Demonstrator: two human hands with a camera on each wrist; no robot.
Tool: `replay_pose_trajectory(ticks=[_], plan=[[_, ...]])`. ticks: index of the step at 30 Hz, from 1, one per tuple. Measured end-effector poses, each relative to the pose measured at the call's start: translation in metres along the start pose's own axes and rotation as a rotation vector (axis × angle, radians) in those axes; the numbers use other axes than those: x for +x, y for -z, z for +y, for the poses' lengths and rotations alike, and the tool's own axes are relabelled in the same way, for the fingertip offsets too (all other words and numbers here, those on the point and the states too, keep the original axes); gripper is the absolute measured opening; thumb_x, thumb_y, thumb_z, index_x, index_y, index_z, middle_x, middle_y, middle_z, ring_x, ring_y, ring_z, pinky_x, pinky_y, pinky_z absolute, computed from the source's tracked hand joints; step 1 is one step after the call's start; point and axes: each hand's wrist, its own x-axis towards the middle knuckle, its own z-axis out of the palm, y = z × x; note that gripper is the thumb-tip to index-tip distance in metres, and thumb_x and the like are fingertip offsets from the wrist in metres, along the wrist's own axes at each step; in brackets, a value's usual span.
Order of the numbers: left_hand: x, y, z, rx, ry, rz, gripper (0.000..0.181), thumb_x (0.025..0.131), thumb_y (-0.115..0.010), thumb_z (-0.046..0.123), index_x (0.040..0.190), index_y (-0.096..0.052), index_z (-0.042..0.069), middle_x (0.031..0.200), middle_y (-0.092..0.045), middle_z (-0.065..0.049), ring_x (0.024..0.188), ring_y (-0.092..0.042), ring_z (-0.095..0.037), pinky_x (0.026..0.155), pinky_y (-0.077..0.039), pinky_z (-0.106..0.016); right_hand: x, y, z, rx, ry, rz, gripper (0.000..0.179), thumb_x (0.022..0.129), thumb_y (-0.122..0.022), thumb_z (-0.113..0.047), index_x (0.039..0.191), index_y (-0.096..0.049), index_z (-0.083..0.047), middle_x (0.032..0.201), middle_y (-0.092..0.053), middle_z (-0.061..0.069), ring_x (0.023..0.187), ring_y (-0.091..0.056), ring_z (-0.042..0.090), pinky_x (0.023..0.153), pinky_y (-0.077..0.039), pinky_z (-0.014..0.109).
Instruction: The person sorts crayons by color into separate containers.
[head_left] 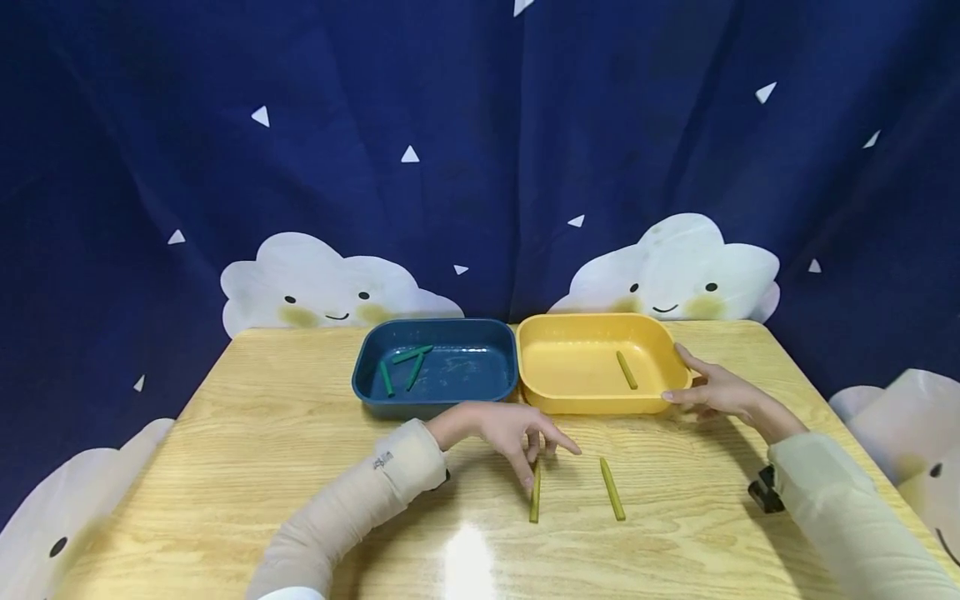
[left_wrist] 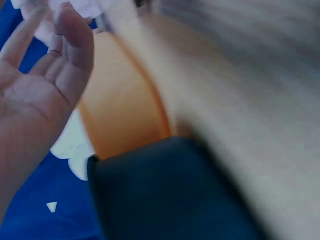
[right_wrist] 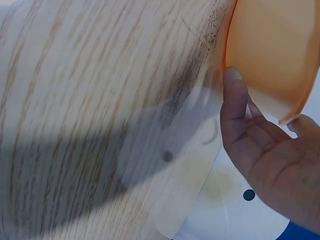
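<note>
My left hand [head_left: 510,429] hovers over the table with fingers spread. Its thumb is beside the upper end of a yellow crayon [head_left: 535,500]; whether they touch cannot be told. A second yellow crayon [head_left: 612,489] lies to the right. My right hand [head_left: 716,390] holds the right end of the yellow tray [head_left: 585,406], thumb and fingers about its corner; the right wrist view shows this hand [right_wrist: 270,155] against the tray's wall [right_wrist: 265,97]. One yellow crayon [head_left: 627,370] lies inside. In the left wrist view the left hand's palm [left_wrist: 40,95] shows, and no crayon is visible.
A dark blue tray [head_left: 435,408] adjoins the yellow tray on its left, with several green crayons [head_left: 386,378] inside. Both stand near the back edge of the wooden table [head_left: 262,433]. Behind hangs a navy curtain [head_left: 465,208] with clouds.
</note>
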Motion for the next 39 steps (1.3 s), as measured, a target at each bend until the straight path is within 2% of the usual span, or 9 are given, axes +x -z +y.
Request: replay_pose_trajectory(ticks=[2,5,11,15,21,26,30,33,39], plan=[[0.0,-0.002,-0.005,0.042,0.016,-0.025,0.072,0.071,-0.076,0.0,0.135,-0.044,0.003,0.113,-0.048,-0.02,0.063,-0.053,-0.007,0.059,-0.047,-0.018,0.0,0.001,0.001,0.002,0.003,0.0,0.101,0.084,-0.065,-0.032,0.143,0.015,-0.01,0.118,-0.046,0.033,0.087,-0.059,0.027,0.066,-0.05,0.039],[0.001,-0.003,-0.013,0.054,0.025,-0.015,0.071,0.07,-0.077,0.0,0.134,-0.046,0.004,0.111,-0.049,-0.019,0.061,-0.052,-0.007,0.057,-0.046,-0.018,0.0,0.001,0.002,0.005,0.004,0.0,0.101,0.085,-0.065,-0.032,0.143,0.015,-0.01,0.122,-0.041,0.036,0.087,-0.059,0.028,0.065,-0.05,0.039],[0.002,-0.003,-0.025,0.044,0.049,0.0,0.069,0.07,-0.077,-0.001,0.132,-0.048,0.002,0.103,-0.05,-0.016,0.061,-0.05,-0.006,0.058,-0.045,-0.018,0.001,0.001,0.001,0.0,-0.008,0.0,0.102,0.084,-0.065,-0.033,0.143,0.015,-0.01,0.113,-0.052,0.029,0.087,-0.06,0.028,0.065,-0.05,0.039],[0.006,-0.002,-0.031,0.071,0.083,-0.003,0.068,0.07,-0.077,0.001,0.132,-0.049,0.004,0.094,-0.052,-0.011,0.067,-0.047,-0.007,0.061,-0.042,-0.016,0.002,0.001,0.0,0.001,-0.007,0.0,0.102,0.084,-0.065,-0.032,0.143,0.015,-0.011,0.111,-0.053,0.027,0.087,-0.06,0.028,0.065,-0.05,0.039],[0.011,-0.003,-0.036,0.098,0.114,-0.011,0.061,0.072,-0.076,0.001,0.128,-0.052,0.004,0.077,-0.048,-0.006,0.069,-0.04,-0.009,0.061,-0.036,-0.015,0.002,0.001,0.0,-0.007,-0.017,-0.001,0.102,0.085,-0.065,-0.033,0.143,0.016,-0.011,0.12,-0.045,0.035,0.089,-0.06,0.027,0.066,-0.05,0.039],[0.012,-0.006,-0.036,0.104,0.154,0.013,0.056,0.071,-0.075,-0.001,0.124,-0.057,0.004,0.076,-0.049,-0.007,0.066,-0.04,-0.005,0.059,-0.036,-0.014,0.001,0.0,0.001,-0.003,-0.019,-0.007,0.102,0.085,-0.064,-0.034,0.143,0.016,-0.011,0.12,-0.046,0.035,0.09,-0.059,0.028,0.067,-0.05,0.039],[0.011,-0.008,-0.036,0.086,0.154,0.047,0.046,0.072,-0.073,-0.005,0.116,-0.061,-0.001,0.076,-0.052,-0.011,0.062,-0.042,-0.005,0.056,-0.038,-0.015,0.001,0.0,0.001,-0.003,-0.022,-0.007,0.101,0.085,-0.064,-0.034,0.143,0.016,-0.011,0.124,-0.041,0.037,0.091,-0.059,0.028,0.067,-0.05,0.039],[0.011,-0.009,-0.036,0.076,0.153,0.074,0.036,0.072,-0.072,-0.008,0.106,-0.064,-0.003,0.066,-0.049,-0.005,0.055,-0.04,-0.005,0.053,-0.037,-0.016,0.001,-0.001,0.001,-0.004,-0.026,-0.004,0.101,0.085,-0.064,-0.034,0.143,0.016,-0.011,0.125,-0.039,0.038,0.091,-0.059,0.028,0.067,-0.05,0.039],[0.012,-0.011,-0.039,0.167,0.168,0.11,0.018,0.072,-0.073,-0.005,0.087,-0.066,0.002,0.052,-0.037,0.004,0.047,-0.03,-0.005,0.053,-0.035,-0.015,0.001,-0.001,0.001,0.009,-0.025,-0.008,0.101,0.085,-0.064,-0.032,0.143,0.016,-0.012,0.121,-0.042,0.038,0.091,-0.059,0.03,0.068,-0.05,0.04]])
